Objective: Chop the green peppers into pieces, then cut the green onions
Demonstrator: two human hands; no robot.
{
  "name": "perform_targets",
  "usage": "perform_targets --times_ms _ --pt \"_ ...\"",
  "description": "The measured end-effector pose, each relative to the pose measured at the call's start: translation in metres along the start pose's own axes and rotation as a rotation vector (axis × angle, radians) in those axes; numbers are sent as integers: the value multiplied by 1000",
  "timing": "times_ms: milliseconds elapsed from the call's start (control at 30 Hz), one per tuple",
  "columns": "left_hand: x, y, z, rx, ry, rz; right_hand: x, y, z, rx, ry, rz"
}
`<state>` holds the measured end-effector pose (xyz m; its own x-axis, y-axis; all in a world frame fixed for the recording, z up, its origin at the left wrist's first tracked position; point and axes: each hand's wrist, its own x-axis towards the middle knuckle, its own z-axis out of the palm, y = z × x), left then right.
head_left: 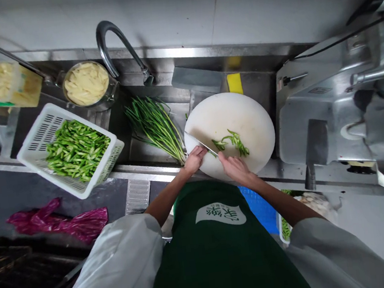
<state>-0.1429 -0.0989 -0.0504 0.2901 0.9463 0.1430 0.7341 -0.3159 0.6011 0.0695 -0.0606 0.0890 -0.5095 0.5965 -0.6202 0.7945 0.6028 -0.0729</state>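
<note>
On the round white cutting board [205, 107], my right hand [235, 167] is closed round the handle of a knife [199, 141], its blade seen nearly edge-on and slanting to the upper left. My left hand [195, 159] lies at the board's left edge, fingers curled and pressed down beside the blade. A bit of green pepper [211, 152] shows at its fingertips; the rest is hidden under the hand. Sliced green pepper [237, 143] lies loose on the board, right of the blade.
Left of the board, scallions [157, 127] lie in the sink below a faucet [109, 37]. A white basket [32, 131] holds cut green peppers; a metal pot [109, 95] holds pale slices. A cleaver [318, 142] lies on the steel machine at right. A yellow sponge [234, 83] sits behind the board.
</note>
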Motion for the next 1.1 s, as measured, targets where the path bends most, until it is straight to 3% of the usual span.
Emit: perform_targets --times_ms 367,567,667,800,967,1100 --pt "0 10 -7 -4 7 -10 11 -3 -3 78 17 10" --pt "-27 1 -22 -49 274 -195 4 4 -9 139 26 131" --pt "-38 -8 -26 20 189 -83 -5 3 -6 158 56 185" --pt "-27 -5 -14 56 44 114 -12 -1 0 159 83 217" --pt "-8 8 9 45 116 172 -25 -4 12 171 78 200" --pt "-4 9 13 28 123 186 -25 -15 24 212 37 163"
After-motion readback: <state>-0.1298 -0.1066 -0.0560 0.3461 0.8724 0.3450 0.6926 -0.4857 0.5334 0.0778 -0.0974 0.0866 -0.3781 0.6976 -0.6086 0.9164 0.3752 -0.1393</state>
